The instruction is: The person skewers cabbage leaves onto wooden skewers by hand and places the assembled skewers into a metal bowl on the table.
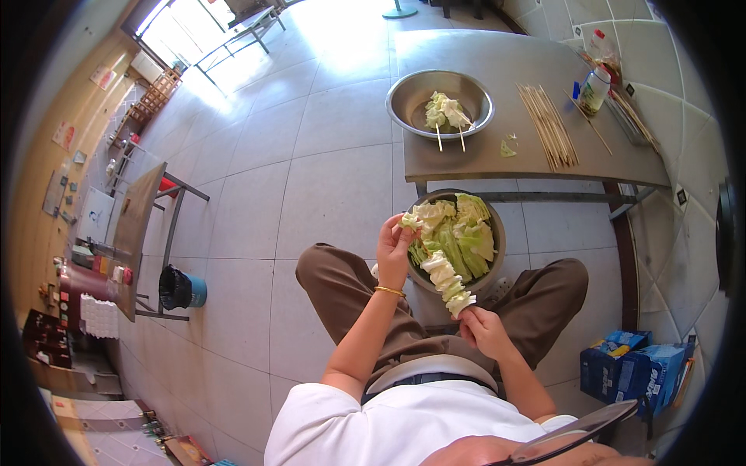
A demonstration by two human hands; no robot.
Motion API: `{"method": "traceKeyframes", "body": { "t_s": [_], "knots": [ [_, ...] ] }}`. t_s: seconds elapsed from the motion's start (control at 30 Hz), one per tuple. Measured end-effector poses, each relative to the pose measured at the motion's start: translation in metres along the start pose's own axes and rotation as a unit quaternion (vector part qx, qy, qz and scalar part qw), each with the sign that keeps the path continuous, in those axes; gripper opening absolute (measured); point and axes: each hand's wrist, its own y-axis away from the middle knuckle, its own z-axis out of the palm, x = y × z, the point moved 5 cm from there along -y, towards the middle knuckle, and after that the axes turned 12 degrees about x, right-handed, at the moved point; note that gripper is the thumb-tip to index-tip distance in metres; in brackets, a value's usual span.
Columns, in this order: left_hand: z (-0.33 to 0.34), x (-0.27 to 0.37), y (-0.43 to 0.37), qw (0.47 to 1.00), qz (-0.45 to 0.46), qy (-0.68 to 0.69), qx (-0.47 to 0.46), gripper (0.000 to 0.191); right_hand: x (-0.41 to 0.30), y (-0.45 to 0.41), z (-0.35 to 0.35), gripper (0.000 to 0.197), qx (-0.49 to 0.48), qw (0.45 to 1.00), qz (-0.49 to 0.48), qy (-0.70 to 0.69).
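Observation:
My left hand (397, 242) pinches a small piece of cabbage leaf (411, 221) by the tip of a wooden skewer. My right hand (479, 327) grips the lower end of that skewer, on which folded cabbage pieces (447, 282) are threaded in a row. Beneath both hands, between my knees, a round metal basin (500, 233) holds large green and white cabbage leaves (457, 244). On the table ahead, a steel bowl (402, 118) contains cabbage skewers (444, 110), two of their sticks jutting over its near rim.
The metal-topped table (466, 169) carries a bundle of bare wooden skewers (548, 125), cabbage scraps (507, 149) and a plastic bottle (594, 90). Blue boxes (635, 370) stand on the floor at right. A lined bin (183, 288) sits by another table (137, 233) at left.

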Motion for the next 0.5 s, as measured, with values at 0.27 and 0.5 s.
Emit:
{"method": "traceKeyframes", "body": {
  "t_s": [0.27,0.5],
  "knots": [
    [0.0033,0.0032,0.0013,0.985,0.123,-0.108,-0.059,0.025,-0.0064,0.0079,0.0058,0.036,-0.062,0.964,0.125,-0.224],
    [0.0027,0.0105,-0.0007,0.977,0.156,-0.125,-0.073,0.025,-0.0098,0.0064,0.0027,0.031,-0.015,1.0,0.018,-0.021]
  ]
}}
